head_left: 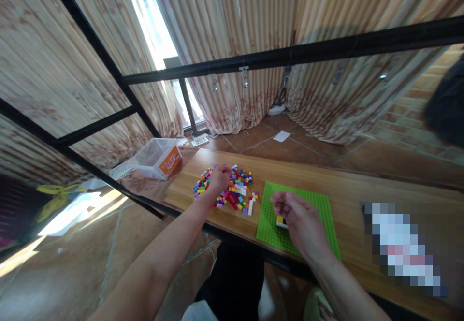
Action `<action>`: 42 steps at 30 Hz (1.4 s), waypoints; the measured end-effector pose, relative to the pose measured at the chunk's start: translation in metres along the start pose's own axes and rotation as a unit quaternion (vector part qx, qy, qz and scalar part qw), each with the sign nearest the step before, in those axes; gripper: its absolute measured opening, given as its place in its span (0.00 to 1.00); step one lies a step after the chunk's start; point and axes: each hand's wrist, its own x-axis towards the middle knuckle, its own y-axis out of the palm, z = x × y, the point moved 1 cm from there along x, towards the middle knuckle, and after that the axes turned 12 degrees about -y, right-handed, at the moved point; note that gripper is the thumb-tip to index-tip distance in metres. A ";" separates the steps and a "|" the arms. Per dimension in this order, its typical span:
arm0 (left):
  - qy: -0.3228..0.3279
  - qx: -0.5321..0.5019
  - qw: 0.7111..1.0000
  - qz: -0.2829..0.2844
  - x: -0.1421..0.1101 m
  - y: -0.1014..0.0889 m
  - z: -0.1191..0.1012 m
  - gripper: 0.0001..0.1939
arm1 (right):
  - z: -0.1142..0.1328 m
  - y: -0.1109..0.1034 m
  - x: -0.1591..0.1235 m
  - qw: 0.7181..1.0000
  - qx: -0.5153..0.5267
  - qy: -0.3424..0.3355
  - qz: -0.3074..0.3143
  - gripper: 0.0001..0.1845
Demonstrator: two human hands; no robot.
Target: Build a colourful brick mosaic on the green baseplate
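Note:
My left hand point(219, 179) is over a pile of small colourful building bricks point(232, 198) on the wooden table. Its fingers are bent together at the bricks, and whatever may be between the tips is hidden. My right hand point(296, 213) hovers above a green studded baseplate point(270, 231), fingers loosely curled, with no brick visible in them. Just beneath that hand, a small build of yellow and white bricks point(280, 221) sits on the baseplate, partly covered by the hand. A few loose bricks point(250, 207) lie between the pile and the baseplate.
The narrow wooden table point(348, 190) has a blurred-out object point(402, 248) at its right. A clear plastic bin point(154, 159) with an orange label stands on the floor at left. Black metal bars point(253, 61) cross in front of the curtains point(232, 16). Paper point(282, 136) lies on the tiles.

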 end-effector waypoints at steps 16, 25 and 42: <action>0.185 0.329 0.926 0.008 -0.001 0.010 -0.016 0.16 | 0.005 -0.002 0.003 1.000 -0.007 0.001 0.005 0.12; 0.208 0.370 0.905 0.025 0.005 0.012 -0.017 0.14 | 0.007 -0.002 0.004 1.000 -0.018 -0.003 0.013 0.12; 0.042 -0.239 0.936 0.256 -0.080 -0.001 -0.024 0.13 | -0.002 -0.009 0.009 0.947 -0.285 -0.138 0.049 0.11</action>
